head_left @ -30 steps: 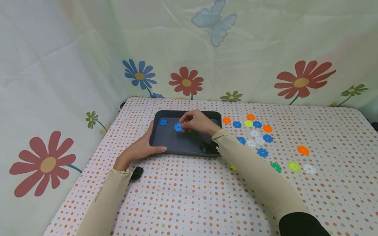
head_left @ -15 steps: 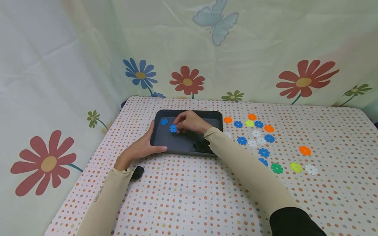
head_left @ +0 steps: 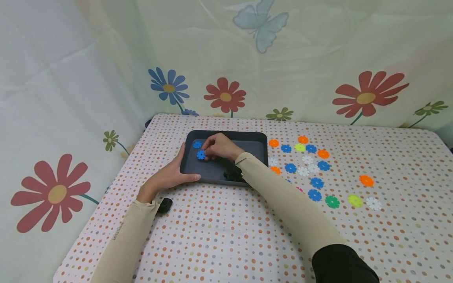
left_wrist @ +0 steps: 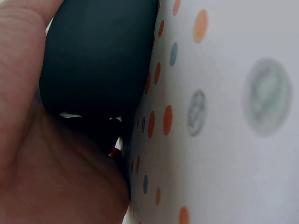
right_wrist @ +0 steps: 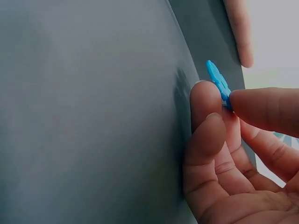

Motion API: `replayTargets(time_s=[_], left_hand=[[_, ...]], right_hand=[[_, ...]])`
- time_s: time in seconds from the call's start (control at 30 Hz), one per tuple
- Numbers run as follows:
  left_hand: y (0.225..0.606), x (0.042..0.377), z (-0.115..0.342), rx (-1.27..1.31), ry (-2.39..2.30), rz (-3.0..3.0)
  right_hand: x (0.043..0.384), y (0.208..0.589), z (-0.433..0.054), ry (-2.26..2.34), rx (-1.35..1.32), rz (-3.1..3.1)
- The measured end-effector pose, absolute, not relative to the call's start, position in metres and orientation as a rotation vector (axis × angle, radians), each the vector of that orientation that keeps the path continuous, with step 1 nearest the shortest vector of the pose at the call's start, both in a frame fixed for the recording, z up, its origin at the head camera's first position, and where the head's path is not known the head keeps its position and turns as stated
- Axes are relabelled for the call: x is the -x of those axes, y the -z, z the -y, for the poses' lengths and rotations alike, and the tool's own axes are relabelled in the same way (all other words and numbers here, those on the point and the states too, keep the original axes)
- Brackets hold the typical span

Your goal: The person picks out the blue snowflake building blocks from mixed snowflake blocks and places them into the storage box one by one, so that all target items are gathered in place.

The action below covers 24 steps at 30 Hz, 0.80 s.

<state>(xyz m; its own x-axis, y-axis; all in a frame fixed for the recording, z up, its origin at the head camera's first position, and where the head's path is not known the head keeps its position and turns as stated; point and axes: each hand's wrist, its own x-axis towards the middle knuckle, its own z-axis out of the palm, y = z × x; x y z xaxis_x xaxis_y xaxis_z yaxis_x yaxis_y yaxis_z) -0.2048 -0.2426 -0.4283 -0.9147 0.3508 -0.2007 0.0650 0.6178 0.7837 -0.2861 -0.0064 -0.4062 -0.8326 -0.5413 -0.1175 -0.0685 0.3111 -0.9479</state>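
Observation:
My right hand (head_left: 220,147) is over the left part of a dark grey tray (head_left: 247,136). Its fingers and thumb pinch a blue notched, flower-shaped disc (head_left: 201,155). In the right wrist view this blue disc (right_wrist: 217,81) stands tilted at the fingertips, close to the tray wall. Another blue disc (head_left: 197,145) lies flat in the tray, just behind the held one. My left hand (head_left: 169,175) rests around the tray's front left corner, its straight thumb along the front rim and fingers along the left side. In the left wrist view the tray's outer wall (left_wrist: 98,56) lies against that hand.
Right of the tray, loose discs lie scattered on the dotted tablecloth (head_left: 212,228): several blue, orange and white ones, a green disc (head_left: 332,202) and a yellow disc (head_left: 355,201). A flower-printed curtain (head_left: 304,59) hangs behind and at left. My right forearm passes over the tray's front right rim.
My right hand has moved left inside the tray with the pinched blue disc, ending just in front of the disc lying there. The left hand keeps its place at the tray corner.

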Motion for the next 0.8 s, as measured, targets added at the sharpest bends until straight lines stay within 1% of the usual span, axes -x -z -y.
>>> replayTargets(time_s=[0.47, 0.8], left_hand=[[0.428, 0.205, 0.241, -0.326, -1.201, -2.5], [0.427, 0.205, 0.241, -0.321, -1.199, -2.501]], right_hand=[[0.288, 0.408, 0.024, 1.505, 0.543, -2.219], [0.296, 0.415, 0.029, 1.616, 0.415, -2.137]])
